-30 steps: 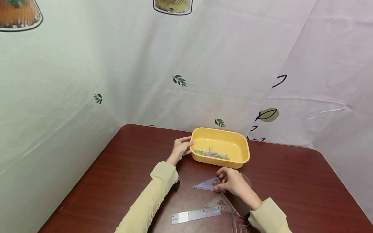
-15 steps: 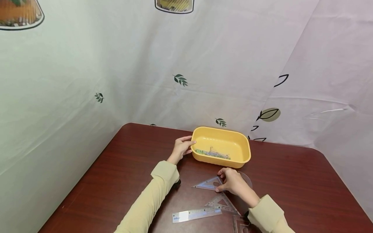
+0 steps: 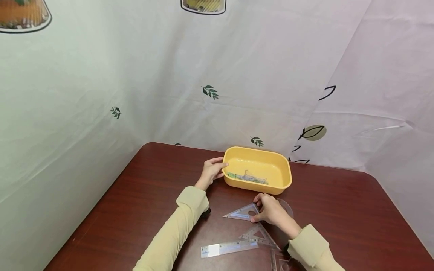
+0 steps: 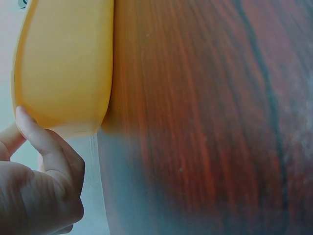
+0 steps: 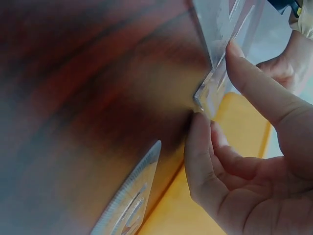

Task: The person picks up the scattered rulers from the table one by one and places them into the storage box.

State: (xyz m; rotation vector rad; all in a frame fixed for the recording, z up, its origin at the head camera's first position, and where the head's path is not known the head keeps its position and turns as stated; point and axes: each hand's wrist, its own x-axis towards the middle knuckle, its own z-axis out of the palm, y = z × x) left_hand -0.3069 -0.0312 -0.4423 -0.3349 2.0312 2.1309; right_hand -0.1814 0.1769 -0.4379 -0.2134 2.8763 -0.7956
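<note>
My left hand (image 3: 211, 173) grips the left end of a yellow plastic bin (image 3: 286, 177), thumb over the rim and fingers against the outside wall. Inside the bin lie several rulers (image 3: 249, 178), one of them greenish. At the bin's front, my right hand (image 3: 272, 212) pinches the right side of a clear set square (image 3: 239, 213) between thumb and fingertips. In the right wrist view, the thumb and index finger lie at either side of that set square's corner (image 5: 208, 93). A clear protractor (image 3: 287, 207) is partly hidden behind the right hand.
Nearer the front of the dark red table (image 3: 135, 210) lie a clear straight ruler (image 3: 228, 248) and a second set square (image 3: 264, 238), its edge by the ruler's end. Another clear square-cornered piece (image 3: 279, 261) is partly covered by the right sleeve. A printed cloth wall (image 3: 162, 94) stands behind.
The right thumb has come down slightly onto the set square's edge. The left hand and the bin hold their places; the head view shifts a little.
</note>
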